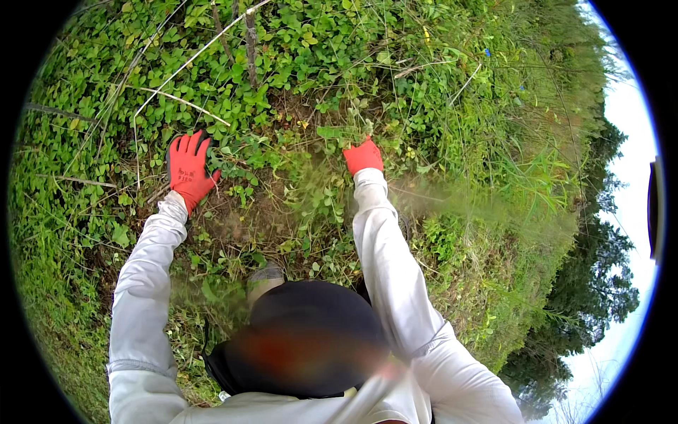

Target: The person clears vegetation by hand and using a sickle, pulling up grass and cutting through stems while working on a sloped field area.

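Note:
My left hand (192,165), in a red work glove with black on the fingers, lies spread over the low leafy plants. A leafy sprig (228,161) sits beside its thumb and forefinger. To the right, my right hand (364,156) is curled into a fist in a red glove, among leaves and thin stems (357,124). Whether it grips stems or a tool cannot be made out. Between the hands is a patch of bare brown soil (249,222) with loose cut or pulled greenery, partly blurred.
Dry pale stalks (183,66) cross the greenery at upper left, near a dark woody stem (251,50). Close to my body are a dark rounded item (318,307) and part of a shoe (266,273). Tall grass (529,175) and trees (598,254) stand at right.

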Available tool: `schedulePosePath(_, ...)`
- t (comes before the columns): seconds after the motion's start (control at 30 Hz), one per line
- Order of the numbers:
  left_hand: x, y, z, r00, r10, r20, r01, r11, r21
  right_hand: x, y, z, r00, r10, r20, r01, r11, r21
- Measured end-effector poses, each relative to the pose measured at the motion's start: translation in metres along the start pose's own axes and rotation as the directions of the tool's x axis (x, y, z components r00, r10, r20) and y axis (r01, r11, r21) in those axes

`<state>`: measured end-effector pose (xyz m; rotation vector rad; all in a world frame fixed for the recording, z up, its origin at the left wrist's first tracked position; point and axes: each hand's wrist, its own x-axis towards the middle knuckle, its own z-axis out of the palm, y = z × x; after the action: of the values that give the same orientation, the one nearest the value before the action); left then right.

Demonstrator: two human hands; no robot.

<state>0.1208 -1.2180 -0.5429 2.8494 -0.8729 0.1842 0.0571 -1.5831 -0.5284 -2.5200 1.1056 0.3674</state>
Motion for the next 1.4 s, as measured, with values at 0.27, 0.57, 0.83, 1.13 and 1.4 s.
schedulePosePath(0.27, -0.043, 0.024, -0.017, 0.924, 0.381, 0.026, -0.367, 0.906, -0.211, -0.111, 0.053, 0.066, 0.759, -0.505, 0.411, 0.527, 0.847, 0.066)
schedulePosePath(0.57, -0.045, 0.154, -0.046, 0.491, 0.871, 0.011, -0.772, 0.441, -0.458, -0.168, 0.113, 0.129, 0.860, -0.436, 0.266, -0.081, 0.397, 0.914)
schedulePosePath(0.83, -0.033, 0.156, -0.047, 0.463, 0.709, 0.532, -0.590, 0.694, -0.413, -0.211, 0.143, -0.020, 0.893, -0.212, 0.396, -0.374, 0.138, 0.917)
schedulePosePath(1.13, -0.246, -0.015, -0.052, 0.414, 0.099, 0.905, -0.004, 0.994, -0.107, -0.215, 0.385, 0.015, 0.828, 0.501, -0.253, -0.281, 0.759, 0.587)
schedulePosePath(1.4, -0.424, -0.075, -0.131, 0.231, 0.041, 0.972, -0.187, 0.982, 0.003, -0.193, 0.442, 0.085, 0.828, 0.550, -0.114, -0.517, 0.825, 0.227)
